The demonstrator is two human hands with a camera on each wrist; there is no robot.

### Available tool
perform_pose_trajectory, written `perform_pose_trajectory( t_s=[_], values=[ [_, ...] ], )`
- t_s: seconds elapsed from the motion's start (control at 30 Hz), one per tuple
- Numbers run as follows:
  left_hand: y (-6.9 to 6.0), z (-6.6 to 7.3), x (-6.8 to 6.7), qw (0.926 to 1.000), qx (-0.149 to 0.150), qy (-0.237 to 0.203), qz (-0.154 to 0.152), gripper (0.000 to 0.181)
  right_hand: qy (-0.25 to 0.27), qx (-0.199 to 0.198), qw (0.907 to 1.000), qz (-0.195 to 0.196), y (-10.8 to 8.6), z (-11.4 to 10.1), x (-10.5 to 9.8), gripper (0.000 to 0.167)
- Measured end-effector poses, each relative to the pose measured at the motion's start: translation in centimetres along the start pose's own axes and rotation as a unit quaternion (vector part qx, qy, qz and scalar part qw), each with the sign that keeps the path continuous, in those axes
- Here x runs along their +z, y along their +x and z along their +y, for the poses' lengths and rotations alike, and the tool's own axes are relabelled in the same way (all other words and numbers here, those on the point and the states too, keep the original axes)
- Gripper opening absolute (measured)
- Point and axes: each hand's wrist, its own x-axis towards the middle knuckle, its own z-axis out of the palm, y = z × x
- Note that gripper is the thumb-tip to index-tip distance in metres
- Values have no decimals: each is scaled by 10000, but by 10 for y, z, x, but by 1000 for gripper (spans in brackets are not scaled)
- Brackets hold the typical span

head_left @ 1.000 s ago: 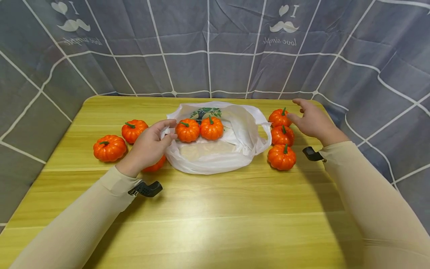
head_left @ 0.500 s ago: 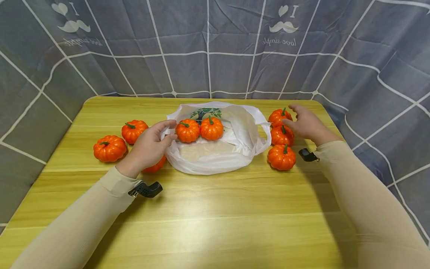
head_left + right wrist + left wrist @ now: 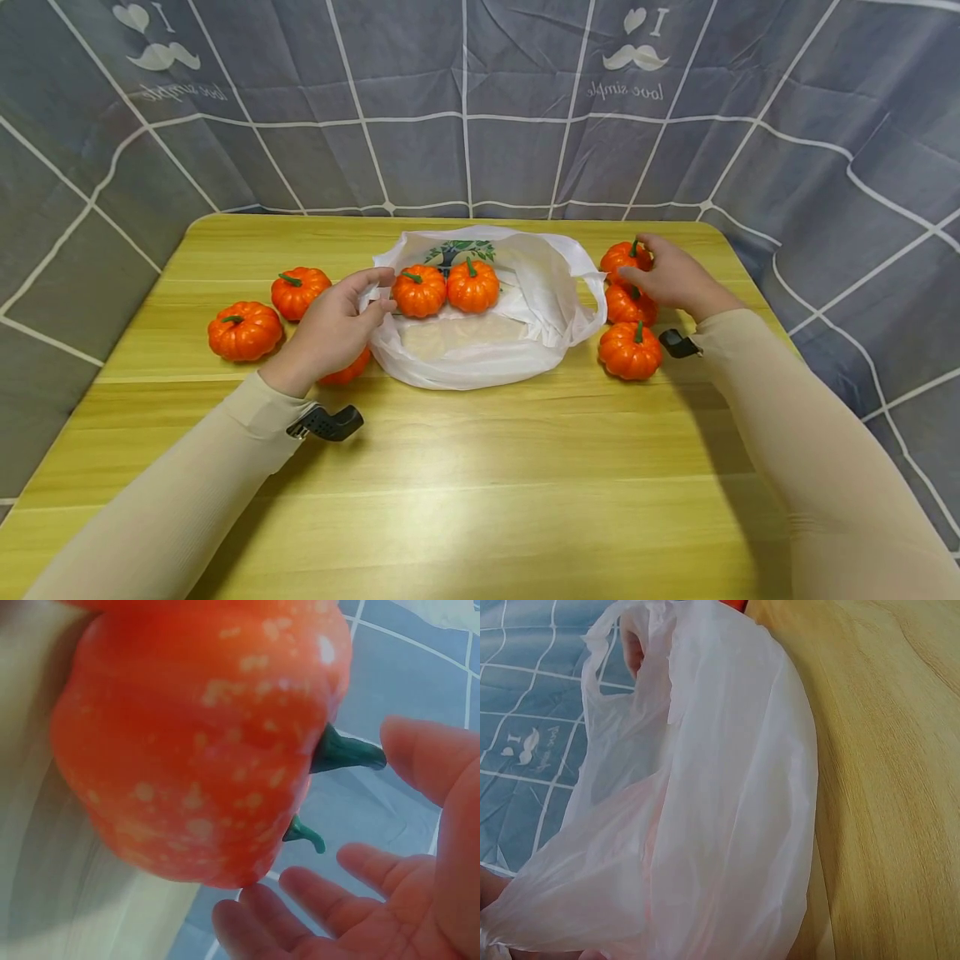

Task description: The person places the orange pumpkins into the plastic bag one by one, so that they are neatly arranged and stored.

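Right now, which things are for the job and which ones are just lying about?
For the job, I think:
left hand
white bag it holds
two pumpkins inside the bag
right hand
three right-side pumpkins near it
maybe three left-side pumpkins

Just around:
grey curtain
wooden table

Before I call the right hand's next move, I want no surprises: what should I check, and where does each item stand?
1. White bag mouth open: ok.
2. Left hand holding the bag's left edge: ok.
3. Space beside the two pumpkins inside: ok, to their right.
4. Right hand at the rear right-row pumpkin: ok.
5. Right-hand fingers closed on it: not ok, spread.
6. Rear pumpkin clear of the middle pumpkin: cannot tell, they overlap in view.
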Motion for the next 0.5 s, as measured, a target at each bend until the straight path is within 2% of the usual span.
perform_pose_trajectory(
  t_s=[0.5],
  values=[
    [3,0,-1,10000,3,53,2,49,-131,232,9995,-173,11,-3,-3,93]
  ],
)
